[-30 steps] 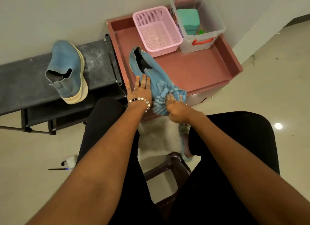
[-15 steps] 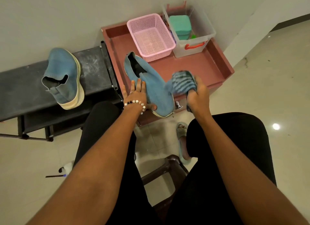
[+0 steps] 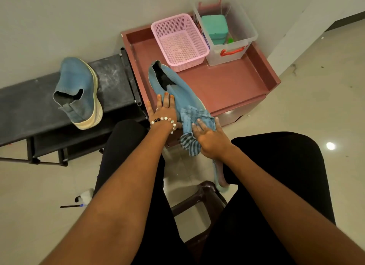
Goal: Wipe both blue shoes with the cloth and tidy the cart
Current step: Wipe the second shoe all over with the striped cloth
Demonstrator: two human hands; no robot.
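One blue shoe lies on the red cart, its toe over the cart's front edge. My left hand rests flat on the shoe's near side, fingers straight. My right hand presses a blue striped cloth onto the shoe's toe with fingers spread; part of the cloth hangs below the cart's edge. The second blue shoe, with a cream sole, lies on its side on the black bench to the left, apart from both hands.
A pink basket and a clear box holding a green item stand at the cart's back. The wall runs behind the cart and bench. A dark stool and a slipper are between my legs. Small items lie on the floor at left.
Half a second ago my right hand held the cloth lifted to the shoe's right; it has come back down onto the toe. My left hand stays on the shoe.
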